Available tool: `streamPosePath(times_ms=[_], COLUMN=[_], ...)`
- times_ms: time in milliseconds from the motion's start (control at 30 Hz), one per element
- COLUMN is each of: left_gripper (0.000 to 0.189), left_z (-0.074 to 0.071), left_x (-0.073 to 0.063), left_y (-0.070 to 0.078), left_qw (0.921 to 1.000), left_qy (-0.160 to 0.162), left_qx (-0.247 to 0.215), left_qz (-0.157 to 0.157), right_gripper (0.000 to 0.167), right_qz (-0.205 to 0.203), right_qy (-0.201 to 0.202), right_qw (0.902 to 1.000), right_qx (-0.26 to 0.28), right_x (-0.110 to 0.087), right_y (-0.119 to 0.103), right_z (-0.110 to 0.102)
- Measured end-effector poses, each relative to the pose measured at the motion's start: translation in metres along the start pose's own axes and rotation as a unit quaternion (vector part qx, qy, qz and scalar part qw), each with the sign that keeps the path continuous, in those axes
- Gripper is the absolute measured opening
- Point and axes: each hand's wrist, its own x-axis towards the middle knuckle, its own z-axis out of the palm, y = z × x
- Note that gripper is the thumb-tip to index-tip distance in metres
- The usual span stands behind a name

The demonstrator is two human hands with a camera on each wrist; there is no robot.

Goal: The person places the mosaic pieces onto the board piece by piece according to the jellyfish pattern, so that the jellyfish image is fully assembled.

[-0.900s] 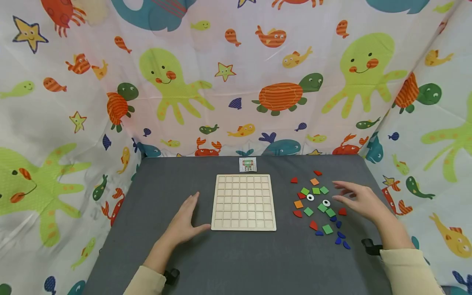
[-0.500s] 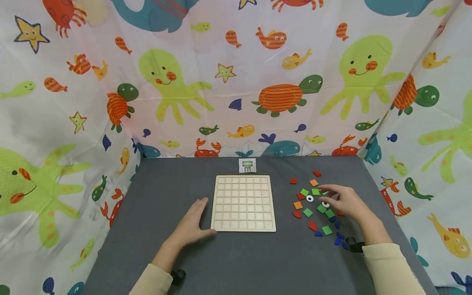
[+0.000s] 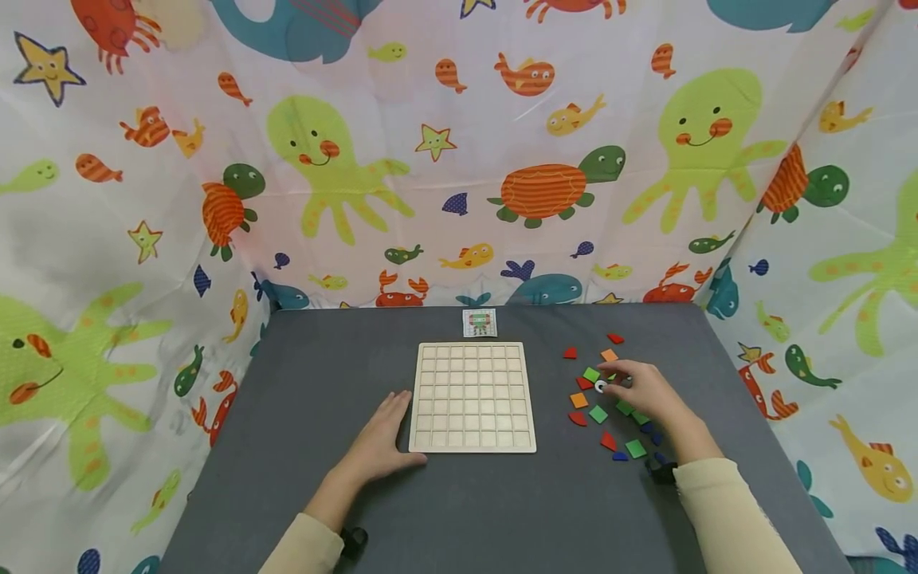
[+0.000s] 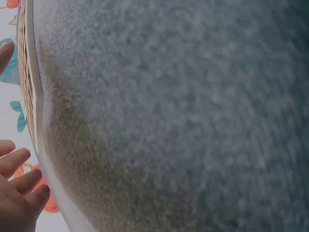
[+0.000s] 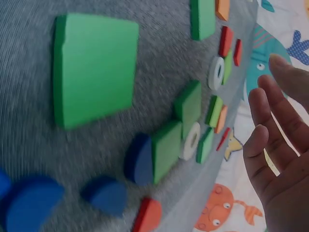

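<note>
A pale wooden grid board (image 3: 471,399) lies on the grey table. My left hand (image 3: 380,442) is at its front left corner, fingers extended along the left side and thumb by the front edge. In the left wrist view, fingers of this hand (image 4: 19,198) show beside the board's edge (image 4: 35,92). Over the scattered pieces, my right hand (image 3: 649,392) hovers with bent fingers near a white ring (image 3: 598,387). The right wrist view shows nothing in that hand (image 5: 285,159); beneath it lie green squares (image 5: 96,67), blue rounded pieces (image 5: 104,193) and white rings (image 5: 216,73).
A small printed card (image 3: 479,322) lies behind the board. Red pieces (image 3: 578,418) and orange squares (image 3: 578,400) are spread right of the board. A curtain with sea animals (image 3: 445,183) encloses the table at the back and sides.
My right hand has moved left across the pieces, from their right side to near a white ring. My left hand has shifted slightly right, closer to the board's corner.
</note>
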Motion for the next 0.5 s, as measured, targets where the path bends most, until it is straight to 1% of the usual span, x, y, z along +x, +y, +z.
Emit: streamPosePath(times_ms=[100, 267, 500], left_gripper=[0.117, 0.114, 0.105], left_z=[0.002, 0.006, 0.010], left_x=[0.001, -0.001, 0.000], left_y=[0.001, 0.002, 0.002], left_qw=[0.9999, 0.9991, 0.9984], left_qy=[-0.012, -0.027, -0.018], left_qx=[0.001, 0.023, 0.052], left_qz=[-0.009, -0.023, -0.015], right_gripper=[0.037, 0.036, 0.033], right_qz=[0.005, 0.004, -0.003], right_qy=[-0.001, -0.005, -0.007], right_qw=[1.0000, 0.9999, 0.9998], right_qx=[0.001, -0.011, -0.019], right_x=[0.004, 0.009, 0.015], right_y=[0.000, 0.002, 0.004], right_z=[0.007, 0.016, 0.023])
